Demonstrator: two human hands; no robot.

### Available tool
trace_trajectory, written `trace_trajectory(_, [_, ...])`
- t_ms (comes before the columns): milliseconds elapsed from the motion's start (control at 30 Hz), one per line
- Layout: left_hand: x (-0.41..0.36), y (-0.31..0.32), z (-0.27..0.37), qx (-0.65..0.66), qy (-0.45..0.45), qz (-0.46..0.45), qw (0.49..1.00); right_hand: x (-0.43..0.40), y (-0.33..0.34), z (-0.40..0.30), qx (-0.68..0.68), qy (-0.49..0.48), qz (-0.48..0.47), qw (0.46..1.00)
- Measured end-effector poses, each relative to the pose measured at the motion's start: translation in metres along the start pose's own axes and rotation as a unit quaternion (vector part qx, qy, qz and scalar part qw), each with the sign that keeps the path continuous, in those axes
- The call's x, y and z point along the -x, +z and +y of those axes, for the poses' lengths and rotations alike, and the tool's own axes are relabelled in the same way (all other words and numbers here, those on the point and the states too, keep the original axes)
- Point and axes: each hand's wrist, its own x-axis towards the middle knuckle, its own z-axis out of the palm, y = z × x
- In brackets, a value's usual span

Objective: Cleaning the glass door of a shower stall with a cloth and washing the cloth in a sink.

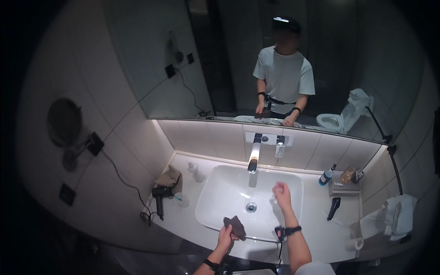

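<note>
My left hand grips a dark brown cloth at the near rim of a white rectangular washbasin. Over the right side of the basin is my right hand, with its fingers loosely bent and blurred. I see nothing held in it. A chrome spout reaches out from the wall above the basin, to the left of a lever handle. Below it, the round metal drain lies uncovered. Both wrists wear black bands, and a cable hangs from the right one.
On the counter's left are a black hair dryer, a brown cloth bag, a cup and a white pump bottle. To the right stand a blue bottle, a grey box, a dark handheld device and a paper roll.
</note>
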Motion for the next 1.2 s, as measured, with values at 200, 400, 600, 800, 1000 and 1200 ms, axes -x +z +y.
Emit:
trace_trajectory(200, [-0.058, 0.054, 0.064, -0.031, 0.124, 0.073, 0.989, -0.128, 0.016, -0.007, 0.160, -0.176, 0.202, 0.950])
trace_trajectory(400, [-0.126, 0.084, 0.067, 0.010, 0.092, -0.028, 0.995, -0.161, 0.008, 0.030, 0.045, -0.013, 0.044, 0.998])
trace_trajectory(600, [-0.177, 0.074, 0.053, 0.002, -0.037, -0.144, 0.989, -0.134, 0.008, 0.050, -0.051, 0.049, 0.014, 0.997])
trace_trajectory(800, [-0.174, 0.079, 0.055, 0.033, -0.065, -0.161, 0.984, -0.131, 0.007, 0.037, -0.114, 0.020, 0.050, 0.992])
trace_trajectory(1000, [-0.174, 0.090, 0.056, 0.076, -0.060, -0.153, 0.984, -0.129, 0.001, 0.029, -0.160, 0.022, 0.034, 0.986])
trace_trajectory(1200, [-0.175, 0.098, 0.048, 0.060, -0.061, -0.138, 0.987, -0.129, -0.007, 0.034, -0.169, 0.025, 0.006, 0.985])
